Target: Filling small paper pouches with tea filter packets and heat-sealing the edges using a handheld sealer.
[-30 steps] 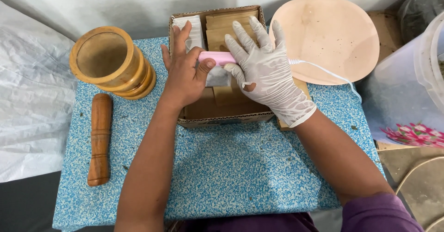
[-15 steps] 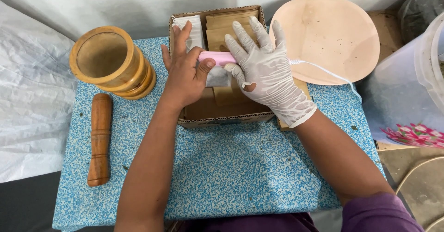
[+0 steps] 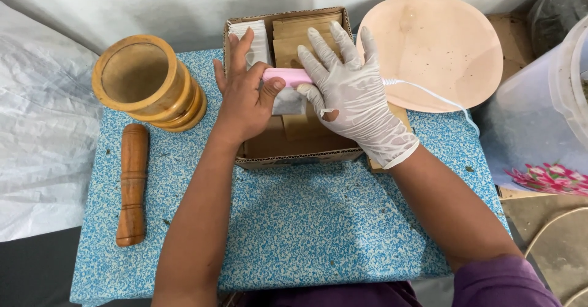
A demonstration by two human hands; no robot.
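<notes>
Nothing has shifted since the earlier frames: both hands sit where they were, over the cardboard box (image 3: 294, 151) in the upper middle of the frame. Between them lies one slim pink device (image 3: 288, 76), held level across the box, with a white cord (image 3: 429, 91) running from its right end toward the right edge of the frame. The bare left hand (image 3: 245, 96) pinches the pink device between thumb and curled forefinger, the other fingers stretched out over the box. The right hand (image 3: 346, 89), in a white glove, lies flat and spread on top of the device's right half, pressing down rather than gripping. Under the device hangs a small pale pouch (image 3: 288, 102).

Inside the box, a stack of white packets (image 3: 254, 37) stands in the upper left corner and brown paper packets (image 3: 300, 34) fill the rest; their number cannot be counted. A brown flat piece (image 3: 398, 114) pokes out past the box's right wall.

The box rests on one blue speckled table (image 3: 318, 221), whose lower half is bare, giving free room before the near edge. At the left stand one wooden mortar (image 3: 147, 80), tipped slightly, and below it one wooden pestle (image 3: 131, 184) lying parallel to the table's left edge. One round pinkish tray (image 3: 438, 47) sits at the upper right, overhanging the table's far corner. A translucent plastic tub (image 3: 545, 111) crowds the right edge, and white plastic sheeting (image 3: 37, 129) lies at the left.
</notes>
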